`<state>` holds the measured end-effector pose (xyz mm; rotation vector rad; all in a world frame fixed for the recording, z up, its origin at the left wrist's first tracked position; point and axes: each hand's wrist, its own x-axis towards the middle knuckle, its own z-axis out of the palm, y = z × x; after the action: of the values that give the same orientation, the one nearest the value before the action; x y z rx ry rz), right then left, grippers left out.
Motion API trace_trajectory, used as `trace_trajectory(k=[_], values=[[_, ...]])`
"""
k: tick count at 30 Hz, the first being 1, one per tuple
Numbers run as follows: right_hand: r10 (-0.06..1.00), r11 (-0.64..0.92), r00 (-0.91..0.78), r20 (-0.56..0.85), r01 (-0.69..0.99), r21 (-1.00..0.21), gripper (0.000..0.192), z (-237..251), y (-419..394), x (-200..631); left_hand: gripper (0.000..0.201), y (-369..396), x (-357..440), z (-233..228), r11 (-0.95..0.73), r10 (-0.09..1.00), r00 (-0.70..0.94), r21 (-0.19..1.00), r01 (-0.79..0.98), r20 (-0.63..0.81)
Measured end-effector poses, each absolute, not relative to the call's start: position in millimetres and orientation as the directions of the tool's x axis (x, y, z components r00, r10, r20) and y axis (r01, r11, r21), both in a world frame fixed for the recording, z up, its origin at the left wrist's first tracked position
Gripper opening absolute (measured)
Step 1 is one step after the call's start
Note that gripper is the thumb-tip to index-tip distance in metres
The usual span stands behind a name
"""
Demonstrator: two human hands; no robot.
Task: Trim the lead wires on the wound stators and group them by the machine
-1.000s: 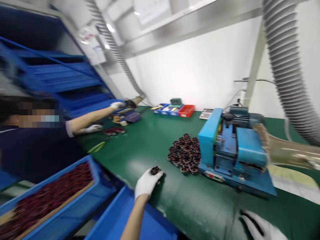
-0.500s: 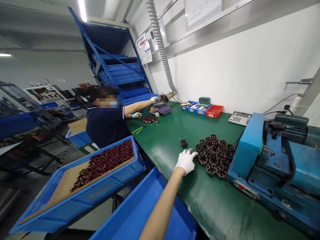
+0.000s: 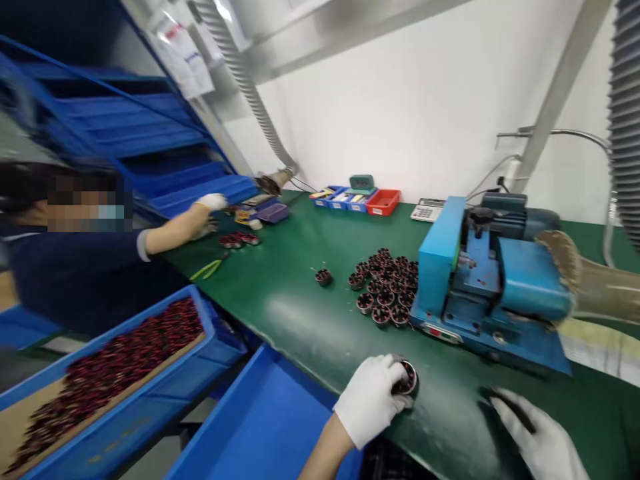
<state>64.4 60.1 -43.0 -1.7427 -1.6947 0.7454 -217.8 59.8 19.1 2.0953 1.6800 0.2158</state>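
My left hand (image 3: 371, 398), in a white glove, is closed round a small dark wound coil (image 3: 406, 380) near the front edge of the green bench (image 3: 295, 300). My right hand (image 3: 537, 440), also gloved, rests low at the right with a thin dark tool (image 3: 510, 410) lying across its fingers. Several more coils (image 3: 384, 287) are grouped on the bench beside the blue machine (image 3: 480, 280). One coil (image 3: 323, 275) stands alone to their left.
A co-worker sits at the left, a gloved hand (image 3: 210, 202) reaching over the bench. A blue tray of red coils (image 3: 125, 363) and an empty blue bin (image 3: 260, 427) sit below the bench edge. Small parts bins (image 3: 357, 200) and a calculator (image 3: 427, 210) line the wall.
My left hand has drawn back from the coil group to the front edge with one coil in it. My right hand has come back into view. The camera swung right.
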Motion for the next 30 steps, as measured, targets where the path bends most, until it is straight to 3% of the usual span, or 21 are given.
trace_trajectory(k=[3,5,8,10,14,17,20,22,26,30], values=[[0.986,0.098,-0.168,-0.009,0.614,-0.784,0.033,-12.2,57.4,47.6,0.022,54.6,-172.4,8.3,-0.300,0.891,0.435,0.556,0.775,-0.126],[0.949,0.183,-0.311,-0.044,0.661,-0.728,0.025,0.4,54.1,41.2,0.029,51.1,-151.1,-1.3,-0.302,0.877,0.473,0.669,0.679,-0.083],[0.912,0.235,-0.387,-0.137,0.766,-0.598,0.033,3.0,48.9,38.4,0.043,44.9,-137.7,-14.1,-0.140,0.936,0.350,0.885,0.444,-0.027],[0.917,0.247,-0.380,-0.124,0.782,-0.572,0.029,-2.0,48.3,38.1,0.050,41.1,-138.0,-18.1,0.007,0.969,0.234,0.960,0.281,-0.076],[0.964,0.108,-0.249,-0.088,0.675,-0.730,0.008,-6.1,53.3,37.6,0.072,35.2,-144.7,-13.2,0.223,0.958,0.168,0.972,0.068,-0.231],[0.969,-0.091,-0.166,-0.185,0.459,-0.884,0.012,7.9,55.3,37.5,0.087,32.5,-143.1,-5.1,0.369,0.906,0.259,0.924,-0.102,-0.334],[0.942,-0.227,-0.196,-0.274,0.230,-0.946,0.020,30.4,51.4,36.3,0.093,32.9,-132.4,4.4,0.539,0.811,0.425,0.798,-0.270,-0.403],[0.922,-0.298,-0.220,-0.317,0.119,-0.947,0.026,41.1,46.3,35.5,0.083,34.8,-123.2,14.3,0.584,0.780,0.481,0.744,-0.325,-0.401],[0.911,-0.357,-0.247,-0.330,-0.072,-0.931,0.040,41.8,36.9,38.1,0.042,36.9,-111.2,41.3,0.462,0.831,0.480,0.830,-0.312,-0.283],[0.932,-0.306,-0.244,-0.269,-0.132,-0.943,0.041,40.6,33.4,46.2,0.043,31.4,-109.4,53.4,0.453,0.828,0.472,0.857,-0.246,-0.302]])
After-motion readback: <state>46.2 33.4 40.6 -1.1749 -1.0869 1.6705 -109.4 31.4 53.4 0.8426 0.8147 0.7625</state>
